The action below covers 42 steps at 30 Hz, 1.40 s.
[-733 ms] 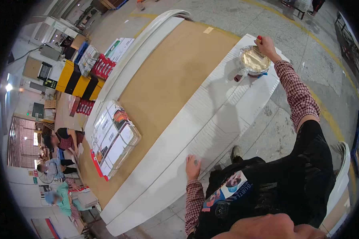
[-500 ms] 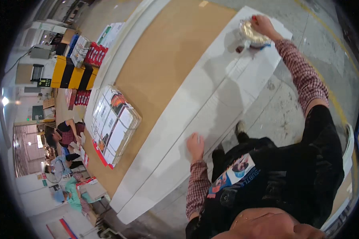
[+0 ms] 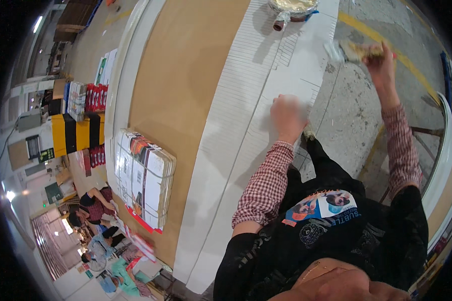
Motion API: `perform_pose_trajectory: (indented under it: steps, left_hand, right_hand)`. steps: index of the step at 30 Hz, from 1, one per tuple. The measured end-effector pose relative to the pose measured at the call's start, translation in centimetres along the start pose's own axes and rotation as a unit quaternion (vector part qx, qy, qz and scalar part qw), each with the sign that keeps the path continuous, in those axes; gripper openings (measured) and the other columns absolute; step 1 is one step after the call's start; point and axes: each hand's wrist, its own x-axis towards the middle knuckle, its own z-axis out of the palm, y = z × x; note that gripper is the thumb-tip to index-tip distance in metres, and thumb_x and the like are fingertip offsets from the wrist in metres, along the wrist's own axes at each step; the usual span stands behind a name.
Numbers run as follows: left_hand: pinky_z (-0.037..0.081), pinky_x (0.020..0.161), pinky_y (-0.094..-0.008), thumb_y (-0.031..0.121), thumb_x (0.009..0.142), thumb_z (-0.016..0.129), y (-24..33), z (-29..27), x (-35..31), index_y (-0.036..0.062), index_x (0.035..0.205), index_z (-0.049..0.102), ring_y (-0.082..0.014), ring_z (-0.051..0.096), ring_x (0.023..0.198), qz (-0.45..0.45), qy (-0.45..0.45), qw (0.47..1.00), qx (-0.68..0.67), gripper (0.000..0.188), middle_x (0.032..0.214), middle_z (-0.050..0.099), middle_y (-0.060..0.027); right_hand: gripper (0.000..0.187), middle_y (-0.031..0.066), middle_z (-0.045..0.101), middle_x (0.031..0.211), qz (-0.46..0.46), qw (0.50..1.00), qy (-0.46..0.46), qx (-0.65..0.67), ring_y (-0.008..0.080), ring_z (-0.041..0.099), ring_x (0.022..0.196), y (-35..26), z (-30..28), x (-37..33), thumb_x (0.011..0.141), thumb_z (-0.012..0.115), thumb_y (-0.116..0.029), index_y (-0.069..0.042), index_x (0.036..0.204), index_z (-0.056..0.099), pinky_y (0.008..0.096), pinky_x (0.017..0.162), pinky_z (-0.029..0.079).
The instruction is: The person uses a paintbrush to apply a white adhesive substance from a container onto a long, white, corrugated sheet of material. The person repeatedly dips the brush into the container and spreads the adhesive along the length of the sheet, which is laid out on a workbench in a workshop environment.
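My right hand [image 3: 380, 62] is closed around the handle of a brush [image 3: 354, 51], held in the air beyond the table's right edge. The brush's pale bristles are blurred and point left. My left hand [image 3: 288, 116] is curled over the right part of the white sheets [image 3: 226, 145]; its fingertips are smeared, so anything in them is hidden. The sheets' far part shows many thin fanned edges. On their far end stands a foil-wrapped pan [image 3: 292, 7] of cream-coloured paste, its brown handle stub pointing toward me, cut off by the upper border.
A strapped bundle of printed sheets [image 3: 144, 178] lies left on the brown board [image 3: 181, 65]. Beyond are a yellow-and-black striped block [image 3: 80, 133] and red stacks. Several people work at the lower left. Concrete floor [image 3: 349, 105] lies right of the table.
My right hand has come away from the pan with the brush, out to the right. My left hand has moved farther along the sheets. The whole view has shifted, and fanned sheet edges show clearly.
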Motion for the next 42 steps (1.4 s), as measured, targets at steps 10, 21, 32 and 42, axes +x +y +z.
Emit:
perform_pose_trajectory:
  steps: [10,21,32,42]
  left_hand:
    - [0.03,0.107,-0.0555,0.046,0.083,0.068,-0.9,1.1,0.0,0.0059,0.144,0.038,-0.0534,0.032,0.13,0.047,-0.021,0.998,0.024,0.079,0.142,0.032,-0.0358]
    - [0.048,0.092,-0.0487,0.028,0.089,0.061,-2.2,0.9,0.8,0.0054,0.127,0.058,-0.0519,0.049,0.117,0.089,0.063,0.994,-0.013,0.045,0.128,0.052,-0.0304]
    - [0.051,0.087,-0.0465,0.022,0.093,0.05,-2.1,0.8,1.2,0.0074,0.125,0.061,-0.049,0.052,0.113,0.085,0.052,0.995,0.002,0.037,0.125,0.056,-0.0262]
    - [0.051,0.089,-0.0481,0.022,0.092,0.051,-2.1,0.7,1.3,0.0079,0.127,0.058,-0.0509,0.048,0.118,0.06,0.008,0.998,-0.012,0.038,0.129,0.051,-0.0277]
  right_hand:
    - [0.019,0.0087,0.063,0.093,-0.001,0.978,0.051,-0.204,0.0156,0.061,0.082,7.1,-1.9,-16.2,0.098,0.055,-0.018,-0.001,0.092,0.062,0.0302,0.069,0.053]
    - [0.016,0.0076,0.066,0.08,-0.08,0.897,-0.023,-0.434,0.0129,0.059,0.072,9.9,0.9,-14.2,0.09,0.061,-0.009,0.001,0.078,0.065,0.0278,0.065,0.047]
    - [0.014,0.0077,0.065,0.075,-0.043,0.914,-0.011,-0.403,0.0134,0.058,0.068,11.2,1.0,-15.0,0.087,0.063,-0.005,0.001,0.074,0.062,0.0274,0.062,0.045]
    - [0.018,0.0075,0.063,0.073,-0.069,0.904,-0.009,-0.423,0.0125,0.057,0.065,11.1,1.5,-14.2,0.088,0.063,-0.008,0.0,0.073,0.061,0.0278,0.059,0.044]
